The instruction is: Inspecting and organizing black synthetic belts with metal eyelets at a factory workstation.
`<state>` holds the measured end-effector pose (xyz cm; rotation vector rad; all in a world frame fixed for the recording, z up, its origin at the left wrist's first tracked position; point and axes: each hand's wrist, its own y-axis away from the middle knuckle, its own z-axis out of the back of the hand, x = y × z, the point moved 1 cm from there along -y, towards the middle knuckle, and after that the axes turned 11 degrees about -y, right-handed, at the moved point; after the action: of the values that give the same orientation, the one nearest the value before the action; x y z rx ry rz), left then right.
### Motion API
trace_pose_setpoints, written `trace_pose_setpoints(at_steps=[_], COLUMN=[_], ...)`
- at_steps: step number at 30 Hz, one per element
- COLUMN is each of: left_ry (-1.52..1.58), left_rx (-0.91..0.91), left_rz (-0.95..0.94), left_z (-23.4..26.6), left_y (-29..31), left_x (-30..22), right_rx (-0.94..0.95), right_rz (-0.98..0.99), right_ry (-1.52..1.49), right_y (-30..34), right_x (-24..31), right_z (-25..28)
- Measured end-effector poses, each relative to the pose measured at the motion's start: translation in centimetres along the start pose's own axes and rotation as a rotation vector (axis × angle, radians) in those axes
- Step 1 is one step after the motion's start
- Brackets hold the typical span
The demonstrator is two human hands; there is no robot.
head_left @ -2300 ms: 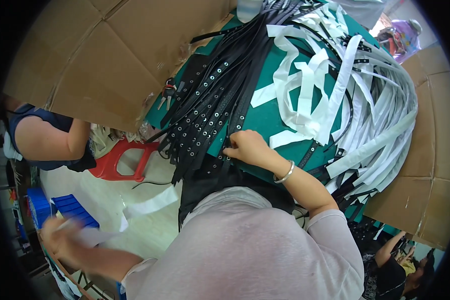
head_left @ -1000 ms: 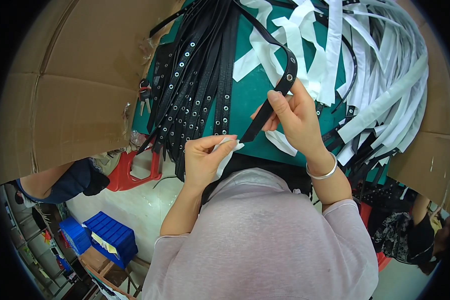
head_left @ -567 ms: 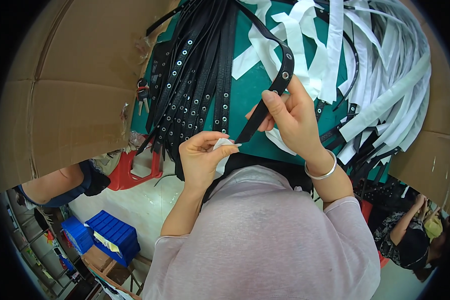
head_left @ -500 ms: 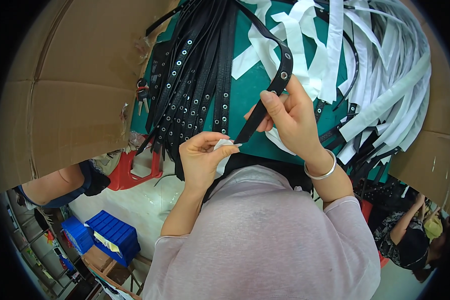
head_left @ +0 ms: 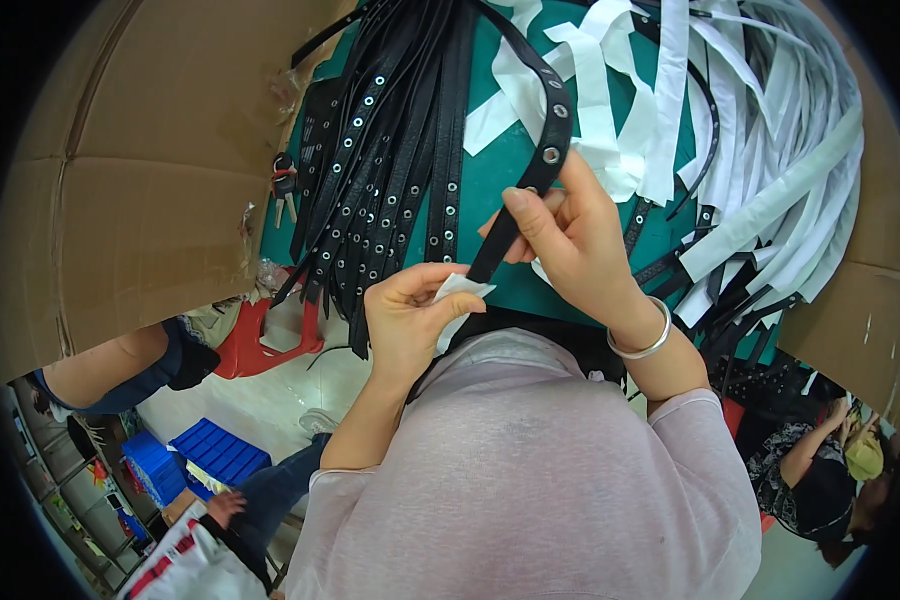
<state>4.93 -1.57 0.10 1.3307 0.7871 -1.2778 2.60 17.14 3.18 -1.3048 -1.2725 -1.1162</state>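
Observation:
My right hand [head_left: 578,238] pinches a black belt [head_left: 560,118] with metal eyelets between thumb and fingers. From there the belt curves up and away toward the far edge of the table. Its near end slants down to my left hand [head_left: 406,318], whose thumb and fingers close on a small white strip [head_left: 462,290]. That strip touches the belt's end; whether it wraps round it or lies against it I cannot tell. Beyond my left hand, many black eyelet belts [head_left: 410,150] lie in a long bundle. Loose white strips [head_left: 595,85] rest beyond my right hand.
A green table top [head_left: 490,60] lies under everything. White-covered strips [head_left: 770,160] pile up at the right. Cardboard walls [head_left: 150,230] flank both sides. Keys [head_left: 284,185] lie left of the belts. A red stool [head_left: 270,340], blue crates [head_left: 220,455] and other people are around.
The belt and my right hand have shifted slightly left. More of the white strip now shows at the belt's end. A person carrying a white bag has come in at the lower left.

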Motion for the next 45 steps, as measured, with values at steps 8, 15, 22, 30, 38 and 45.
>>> trace_pose_setpoints(at_steps=[8, 15, 22, 30, 38, 45], left_ry=[0.017, -0.193, 0.085, 0.193, 0.153, -0.031], left_rx=[-0.063, 0.795, 0.923, 0.846, 0.831, 0.893], left_rz=[-0.208, 0.060, 0.239, 0.180, 0.127, 0.072], left_z=[0.3, 4.1, 4.3, 4.6, 5.3, 6.1], left_y=[-1.5, -1.9, -0.5, -0.4, -0.7, -1.1], left_x=[1.3, 0.1, 2.3, 1.0, 1.6, 0.8], right_rx=[0.040, 0.044, -0.006, -0.173, -0.129, -0.135], right_rz=[-0.203, -0.274, -0.515, -0.505, -0.114, 0.177], right_ry=[-0.369, -0.607, -0.640, -0.555, -0.488, -0.256], right_y=[1.3, 1.9, -2.8, -4.9, -4.0, -3.3], right_x=[-2.8, -6.0, -5.8, -4.9, -4.8, -1.5], right_z=[-2.4, -1.9, -1.6, -3.2, -3.5, -2.8])
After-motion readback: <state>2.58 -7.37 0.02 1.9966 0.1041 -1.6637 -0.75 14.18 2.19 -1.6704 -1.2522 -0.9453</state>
